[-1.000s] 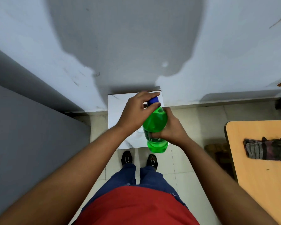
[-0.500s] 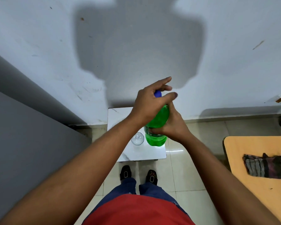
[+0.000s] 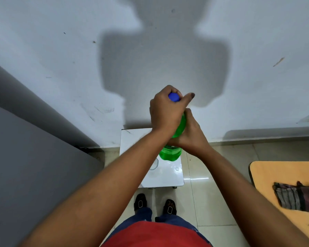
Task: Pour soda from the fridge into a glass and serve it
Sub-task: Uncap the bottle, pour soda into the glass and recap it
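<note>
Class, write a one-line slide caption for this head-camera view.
Left hand grips blue cap, right hand steadies green bottle above glass.

Green soda bottle: held upright above the small white desk, blue cap on.
Left hand: closed over the cap and neck.
Right hand: wrapped round the bottle's body, touching the left hand.
Clear glass: on the desk, partly hidden behind the left forearm, below and left of the bottle's base.
Wooden desk: at right, carrying a dark folded cloth.
Grey fridge: at left.
White wall: person's shadow cast on it.
</note>
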